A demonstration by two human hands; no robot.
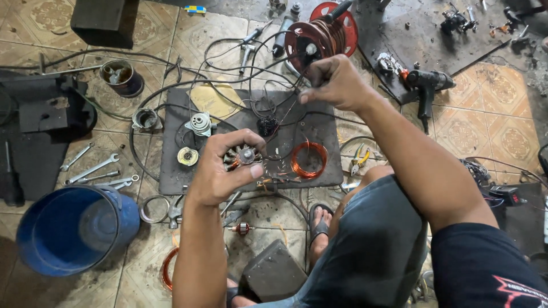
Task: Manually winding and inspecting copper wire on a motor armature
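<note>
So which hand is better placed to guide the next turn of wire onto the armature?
Probably the right hand: it is raised above the armature with fingers pinched as if on thin wire. The left hand is busy gripping the armature, so it is not free.

Rotor point(242, 156): dull metal, copper windings. Wire coil point(309, 160): glossy copper. Bucket point(77, 228): smooth blue plastic. Wrenches point(94, 171): shiny steel. Floor point(491, 122): worn patterned tile.

The floor point(502, 122) has beige patterned tiles, dirty and stained. A dark mat point(319, 128) lies in the middle. A blue bucket point(68, 231) stands near left, and spanners point(94, 171) lie beside it.
</note>
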